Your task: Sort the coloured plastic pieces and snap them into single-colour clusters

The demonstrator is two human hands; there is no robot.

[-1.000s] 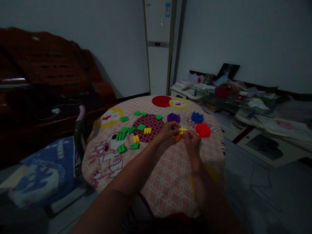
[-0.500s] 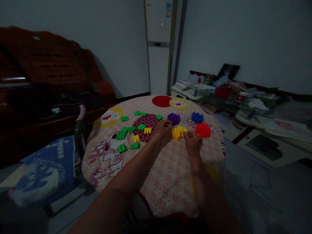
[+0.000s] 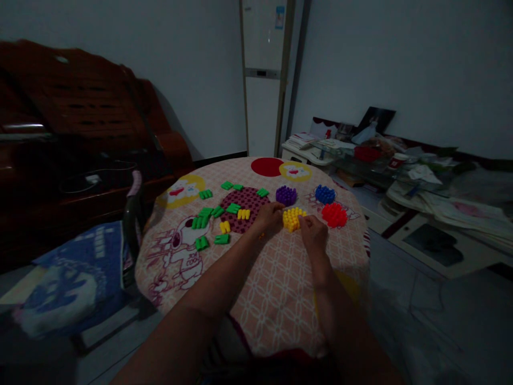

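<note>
A knobbly cluster of yellow building blocks [image 3: 294, 218] sits on the tablecloth between my two hands. My left hand [image 3: 270, 218] is at its left side, fingers bent and closed against the edge. At the right edge, the thumb and fingers of my right hand [image 3: 313, 233] pinch the same cluster. Behind it stands a purple cluster [image 3: 286, 195]. To the right are a red cluster [image 3: 334, 215] and, farther back, a blue cluster [image 3: 324, 194]. Loose green blocks [image 3: 199, 222] and a few yellow blocks [image 3: 243, 214] lie to the left. Another yellow piece is partly hidden by my left wrist.
The round table has a patterned cloth [image 3: 276, 289]. A chair with a blue cover [image 3: 88, 256] stands at the left, near a wooden bench [image 3: 88, 112]. At the right, a cabinet [image 3: 401, 214] carries papers and clutter. A tall white unit [image 3: 262, 112] stands behind.
My left fingers have lowered slightly toward the left side of the yellow cluster. My right hand has shifted slightly left along its right edge. The other clusters and loose blocks stay put.
</note>
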